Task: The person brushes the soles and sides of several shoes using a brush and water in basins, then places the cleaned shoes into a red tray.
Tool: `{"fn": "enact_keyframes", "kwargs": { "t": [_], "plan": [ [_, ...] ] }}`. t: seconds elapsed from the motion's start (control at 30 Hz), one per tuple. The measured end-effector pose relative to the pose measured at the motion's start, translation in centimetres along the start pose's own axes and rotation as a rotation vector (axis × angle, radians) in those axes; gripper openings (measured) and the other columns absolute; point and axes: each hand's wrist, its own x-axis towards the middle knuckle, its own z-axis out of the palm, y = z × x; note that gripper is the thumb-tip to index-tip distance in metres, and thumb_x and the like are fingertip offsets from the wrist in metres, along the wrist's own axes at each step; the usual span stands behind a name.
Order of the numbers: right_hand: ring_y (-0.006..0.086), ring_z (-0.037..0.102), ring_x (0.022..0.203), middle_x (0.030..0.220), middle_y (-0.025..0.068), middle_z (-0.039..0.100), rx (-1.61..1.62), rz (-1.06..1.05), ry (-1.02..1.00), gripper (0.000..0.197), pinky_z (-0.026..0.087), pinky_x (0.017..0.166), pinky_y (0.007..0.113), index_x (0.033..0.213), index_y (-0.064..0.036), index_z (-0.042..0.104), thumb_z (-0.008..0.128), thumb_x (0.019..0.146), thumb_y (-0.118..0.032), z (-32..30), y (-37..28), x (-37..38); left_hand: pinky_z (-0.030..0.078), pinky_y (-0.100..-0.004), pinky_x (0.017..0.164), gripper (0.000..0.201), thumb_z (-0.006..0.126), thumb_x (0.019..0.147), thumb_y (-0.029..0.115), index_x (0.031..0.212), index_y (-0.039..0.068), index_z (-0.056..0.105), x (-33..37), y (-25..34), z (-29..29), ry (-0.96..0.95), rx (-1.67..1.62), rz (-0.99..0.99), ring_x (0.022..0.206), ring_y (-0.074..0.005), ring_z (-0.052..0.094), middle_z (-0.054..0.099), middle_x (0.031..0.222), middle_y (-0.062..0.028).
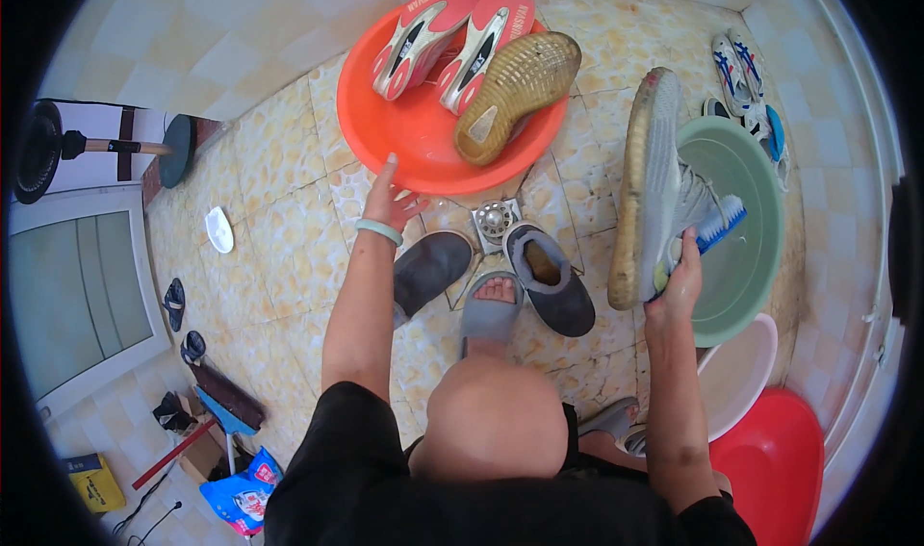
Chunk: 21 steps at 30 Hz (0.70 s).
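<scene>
In my right hand (678,284) is a grey knit sneaker (654,176), held upright with its yellowed sole to the left. The same hand also has a blue scrubbing brush (724,223) with white bristles, against the sneaker's laces. Both are beside and partly over a green basin (778,228) of water. My left hand (393,202) has its fingers apart at the near rim of an orange basin (361,127); whether it touches the rim I cannot tell. Inside that basin lie two pink-and-white sneakers (486,50) and another sneaker (520,94), yellowed sole up.
Two dark slippers (431,269) flank my foot near a metal floor drain (495,221). A pink basin (746,373) and a red basin (780,464) stand at the lower right. Several shoes (736,75) lie by the right wall. A broom (229,402) and blue bag (245,493) are lower left.
</scene>
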Motion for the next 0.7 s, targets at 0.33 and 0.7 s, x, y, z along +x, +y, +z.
{"fn": "enact_keyframes", "kwargs": {
  "t": [0.33,0.7],
  "plan": [
    [0.0244,0.059,0.1,0.114,0.0112,0.059,-0.032,0.024,0.016,0.041,0.048,0.088,0.038,0.122,-0.0024,0.047,0.048,0.093,-0.031,-1.5,0.1,-1.2,0.052,-0.0432,0.087,0.04,0.051,0.081,0.006,0.119,0.002,0.043,4.2,-3.0,-0.1,-0.21,-0.303,0.081,0.106,-0.0312,0.056,0.052,0.118,-0.0143],
    [0.0211,0.06,0.095,0.108,0.0109,0.061,-0.013,0.037,0.026,0.035,0.047,0.086,0.034,0.113,0.0005,0.052,0.048,0.094,-0.028,-0.9,0.4,-1.4,0.052,-0.0413,0.088,0.034,0.05,0.08,0.003,0.114,0.0,0.045,3.2,-3.5,-0.2,-0.199,-0.306,0.085,0.105,-0.0301,0.057,0.055,0.113,-0.0136]
  ]
}}
